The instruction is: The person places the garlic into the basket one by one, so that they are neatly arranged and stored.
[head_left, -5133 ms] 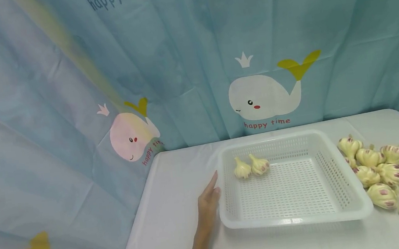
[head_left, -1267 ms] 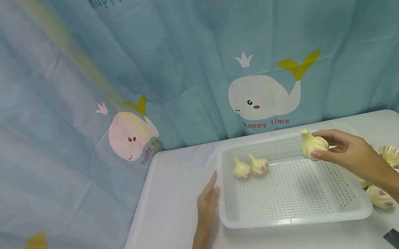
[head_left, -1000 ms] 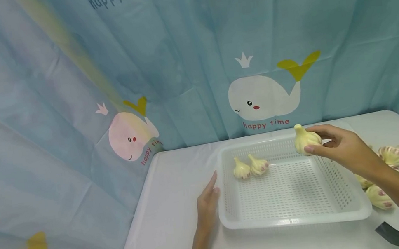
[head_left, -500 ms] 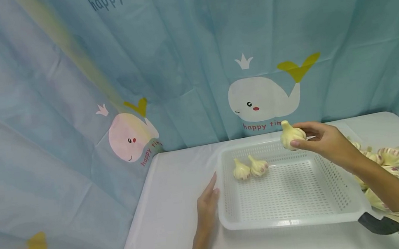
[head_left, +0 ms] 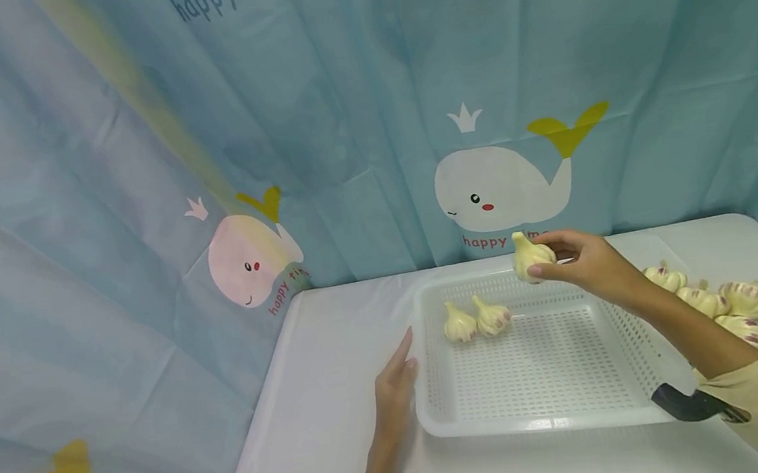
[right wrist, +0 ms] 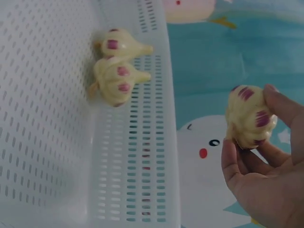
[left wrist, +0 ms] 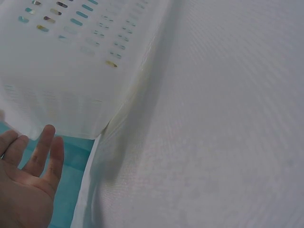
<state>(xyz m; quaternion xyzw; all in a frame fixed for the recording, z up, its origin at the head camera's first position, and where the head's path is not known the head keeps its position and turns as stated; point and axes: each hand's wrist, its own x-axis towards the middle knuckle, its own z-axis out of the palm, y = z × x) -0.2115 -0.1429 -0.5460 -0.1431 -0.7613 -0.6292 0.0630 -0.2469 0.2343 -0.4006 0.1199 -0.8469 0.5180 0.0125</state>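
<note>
My right hand point(head_left: 591, 264) pinches a garlic bulb point(head_left: 531, 259) between thumb and fingers, stem up, above the back rim of a white plastic basket point(head_left: 551, 424). In the right wrist view the held bulb point(right wrist: 251, 116) shows purple patches. Two more garlic bulbs point(head_left: 477, 319) sit side by side in the basket's back left corner. Against the basket's left side rests my left hand point(head_left: 394, 388), its fingers extended. In the left wrist view the fingers point(left wrist: 42, 152) are straight beside the basket wall point(left wrist: 57, 109).
Several garlic bulbs point(head_left: 747, 299) lie on the white table point(head_left: 321, 401) right of the basket, partly hidden by my right forearm. A blue curtain with whale prints point(head_left: 350, 114) hangs behind and to the left of the table.
My right hand has picked up a garlic bulb from the right of the table and carried it left over the basket to its back rim. My left hand has stayed put.
</note>
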